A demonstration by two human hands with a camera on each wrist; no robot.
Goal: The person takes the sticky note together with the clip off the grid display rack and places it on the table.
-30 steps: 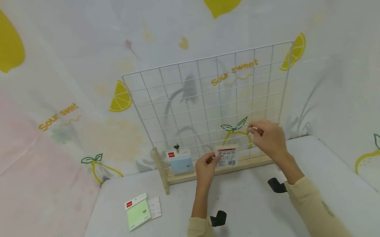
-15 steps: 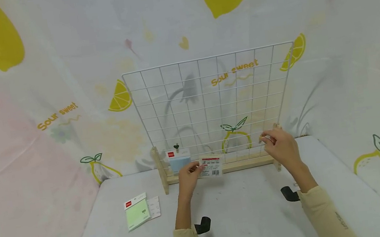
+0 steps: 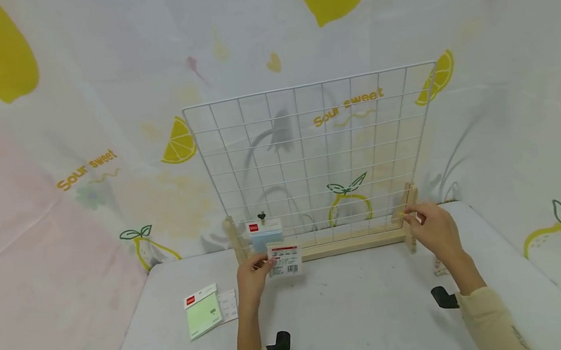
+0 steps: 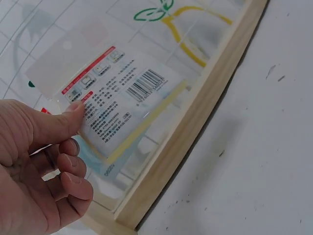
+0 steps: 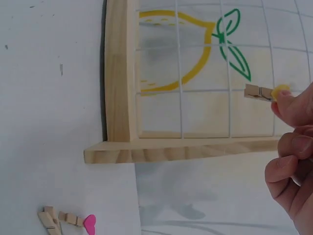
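My left hand (image 3: 251, 279) pinches a small packet of sticky notes (image 3: 286, 261) by its left edge. The packet's printed back with a barcode faces me, and a yellow edge of the pad (image 4: 146, 125) shows in the left wrist view. Behind it, a blue sticky-note packet (image 3: 266, 235) hangs on the white wire grid (image 3: 304, 154) under a clip with a dark green heart (image 3: 261, 216). Thumb and fingers of my right hand (image 3: 436, 232) pinch a small wooden clothespin with a yellow heart (image 5: 259, 92), near the grid's right wooden foot (image 3: 410, 223).
A green sticky-note packet (image 3: 203, 316) lies at the table's left, partly over another packet (image 3: 229, 305). Loose wooden clothespins (image 5: 50, 220), one with a pink heart (image 5: 89, 224), lie right of the stand. A wooden base bar (image 3: 352, 244) runs along the grid's bottom.
My left hand has carried the packet left and down, from mid-grid to in front of the blue packet. My right hand has moved right and down, still pinching the clothespin.
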